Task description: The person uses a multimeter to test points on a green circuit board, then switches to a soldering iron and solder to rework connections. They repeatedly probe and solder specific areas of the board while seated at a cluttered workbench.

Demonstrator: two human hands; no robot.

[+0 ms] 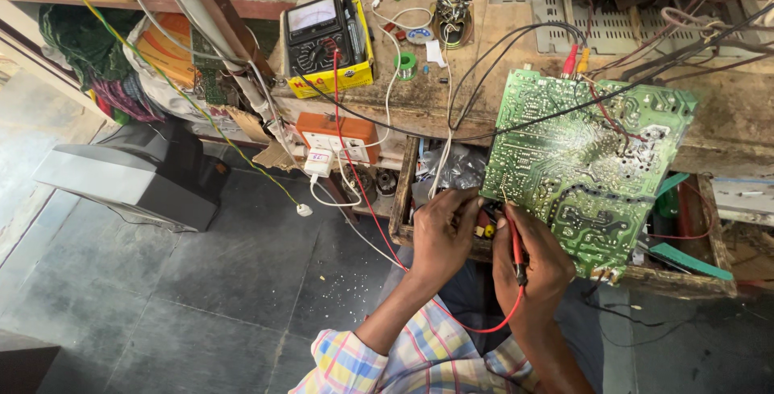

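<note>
Gripping red probe [516, 242] — tip up-left

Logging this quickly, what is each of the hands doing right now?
Left hand: closed at the edge of the green circuit board; what it holds cannot be told.
Right hand: closed on the red probe, tip at the board.

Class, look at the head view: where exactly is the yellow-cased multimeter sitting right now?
The multimeter sits on the wooden workbench, upper centre-left of the head view, above the orange socket box and left of the green circuit board.
</note>
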